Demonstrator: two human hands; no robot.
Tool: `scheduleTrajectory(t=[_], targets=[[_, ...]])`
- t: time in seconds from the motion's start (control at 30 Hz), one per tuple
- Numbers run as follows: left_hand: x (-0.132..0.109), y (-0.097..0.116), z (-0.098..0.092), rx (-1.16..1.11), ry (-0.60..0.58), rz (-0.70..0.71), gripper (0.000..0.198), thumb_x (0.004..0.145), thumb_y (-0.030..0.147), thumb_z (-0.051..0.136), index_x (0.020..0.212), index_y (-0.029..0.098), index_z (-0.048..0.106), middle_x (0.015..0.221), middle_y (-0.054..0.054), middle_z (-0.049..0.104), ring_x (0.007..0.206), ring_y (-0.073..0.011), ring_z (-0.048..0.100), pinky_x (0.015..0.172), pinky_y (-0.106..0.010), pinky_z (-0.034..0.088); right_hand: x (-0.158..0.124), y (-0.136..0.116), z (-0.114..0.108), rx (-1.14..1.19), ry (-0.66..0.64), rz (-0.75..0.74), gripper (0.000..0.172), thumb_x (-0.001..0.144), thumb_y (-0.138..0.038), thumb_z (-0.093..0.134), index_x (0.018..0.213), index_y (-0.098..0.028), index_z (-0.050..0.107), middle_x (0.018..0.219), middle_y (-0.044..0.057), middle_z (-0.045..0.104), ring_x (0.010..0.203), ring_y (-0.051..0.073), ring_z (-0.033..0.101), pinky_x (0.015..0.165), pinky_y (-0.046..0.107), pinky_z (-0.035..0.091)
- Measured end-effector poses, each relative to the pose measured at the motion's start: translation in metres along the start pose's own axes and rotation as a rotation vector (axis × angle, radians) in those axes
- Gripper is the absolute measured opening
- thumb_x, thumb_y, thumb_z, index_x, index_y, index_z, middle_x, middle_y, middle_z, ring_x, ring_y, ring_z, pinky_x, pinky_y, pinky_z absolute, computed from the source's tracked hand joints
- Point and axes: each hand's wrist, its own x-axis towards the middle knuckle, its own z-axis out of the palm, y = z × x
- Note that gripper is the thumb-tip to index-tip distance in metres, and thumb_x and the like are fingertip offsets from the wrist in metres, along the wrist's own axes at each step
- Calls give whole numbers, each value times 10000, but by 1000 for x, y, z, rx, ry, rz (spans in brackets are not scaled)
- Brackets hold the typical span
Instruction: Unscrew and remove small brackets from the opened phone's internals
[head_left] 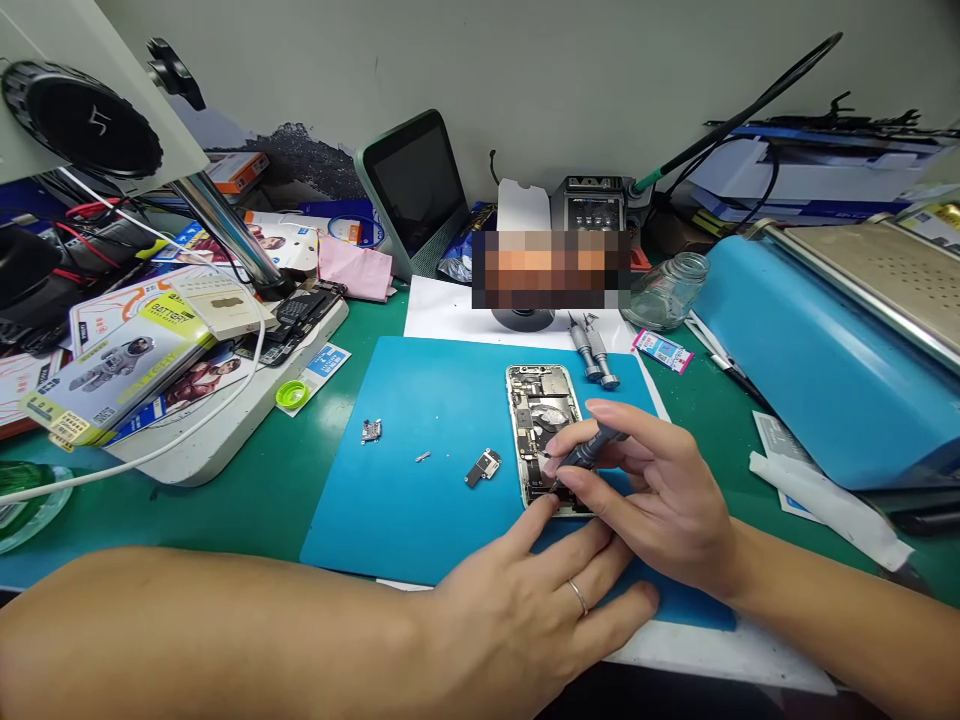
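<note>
An opened smartphone (534, 420) lies on the blue mat (405, 385) with its inner parts bare. My right hand (667, 500) grips a dark precision screwdriver (589, 447), tilted, its tip down at the phone's lower end. My left hand (551, 600), a ring on one finger, rests with fingers spread below the phone, and the index fingertip touches its bottom edge. Part of the phone's lower right is hidden by my right hand. Left of the phone lie a dark metal-edged part (482, 467), a tiny silver piece (424, 456) and a small component (371, 431).
Two more screwdrivers (592, 350) lie behind the phone. A glass jar (669, 290) and a blue-sided box (810, 370) stand right. At left are a microscope stand (232, 220), a battery box (127, 365) and a white cable (172, 455). A screen device (412, 190) stands behind.
</note>
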Motion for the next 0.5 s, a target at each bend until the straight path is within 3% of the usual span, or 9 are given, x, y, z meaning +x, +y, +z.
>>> scheduleTrajectory(t=[0.5], targets=[[0, -1, -1, -14, -5, 3, 549, 1025, 332, 521, 1545, 173, 447, 1578, -115, 468, 1477, -277, 346, 1196, -497, 339, 3, -1, -1, -29, 0, -21, 654, 955, -63, 643, 1500, -346, 417, 1016, 26, 696, 900, 172, 756, 746, 301, 714]])
